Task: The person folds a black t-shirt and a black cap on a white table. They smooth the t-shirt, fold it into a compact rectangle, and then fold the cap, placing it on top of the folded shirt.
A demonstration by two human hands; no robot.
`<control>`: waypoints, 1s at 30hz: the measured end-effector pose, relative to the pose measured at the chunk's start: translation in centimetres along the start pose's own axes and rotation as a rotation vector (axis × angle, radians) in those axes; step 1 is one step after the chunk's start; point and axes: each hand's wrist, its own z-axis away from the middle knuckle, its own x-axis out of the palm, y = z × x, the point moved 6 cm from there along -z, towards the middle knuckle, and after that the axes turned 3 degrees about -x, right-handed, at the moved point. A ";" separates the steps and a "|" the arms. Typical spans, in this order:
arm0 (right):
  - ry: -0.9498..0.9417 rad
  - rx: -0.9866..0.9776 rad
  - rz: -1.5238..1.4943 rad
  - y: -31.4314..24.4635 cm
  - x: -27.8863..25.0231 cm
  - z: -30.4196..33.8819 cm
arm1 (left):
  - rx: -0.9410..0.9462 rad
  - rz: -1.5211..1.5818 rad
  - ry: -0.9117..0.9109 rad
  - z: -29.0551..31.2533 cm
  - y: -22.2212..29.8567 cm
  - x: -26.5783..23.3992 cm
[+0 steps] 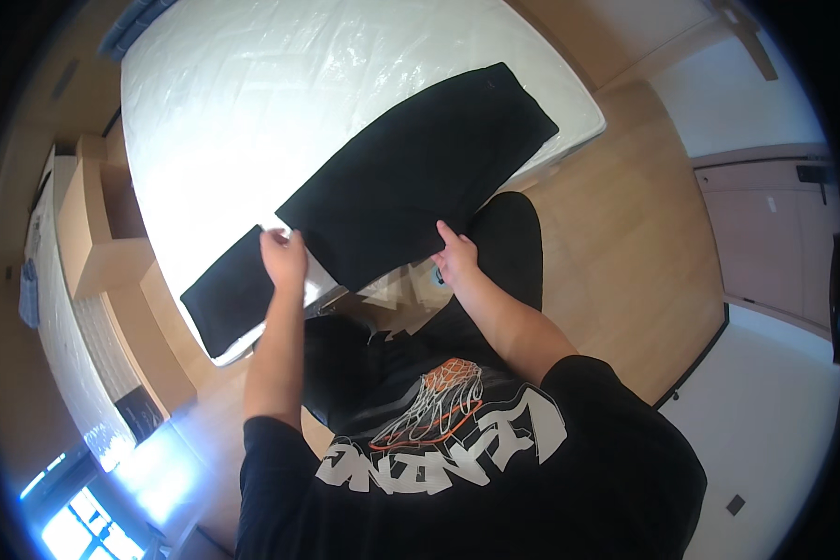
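A long black garment (420, 173) lies folded flat across a white mattress (252, 103) wrapped in clear plastic. My left hand (285, 257) grips its near left corner. At the near right corner my right hand (455, 254) pinches the edge with the thumb on top. A smaller folded black cloth (229, 297) rests on the mattress corner just left of my left hand, apart from both hands. My black printed shirt fills the lower part of the view.
A wooden bedside unit (103, 233) stands to the left of the mattress. Light wood flooring (616, 252) runs to the right, with a wooden door (775, 243) and white wall beyond. A bright window (75, 523) sits at the lower left.
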 end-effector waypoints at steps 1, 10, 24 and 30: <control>-0.045 0.019 -0.069 -0.5 1.2 1.2 | -0.040 0.033 -0.050 2.6 -1.0 0.2; -0.224 0.169 0.045 0.7 2.8 4.6 | -0.852 0.751 -0.463 19.0 -4.9 5.6; -0.029 0.097 0.246 0.9 2.2 4.1 | -1.019 1.105 -0.357 17.8 -4.2 5.9; -0.185 0.172 -0.038 1.3 1.6 2.3 | -1.020 1.139 -0.338 18.1 -4.6 5.6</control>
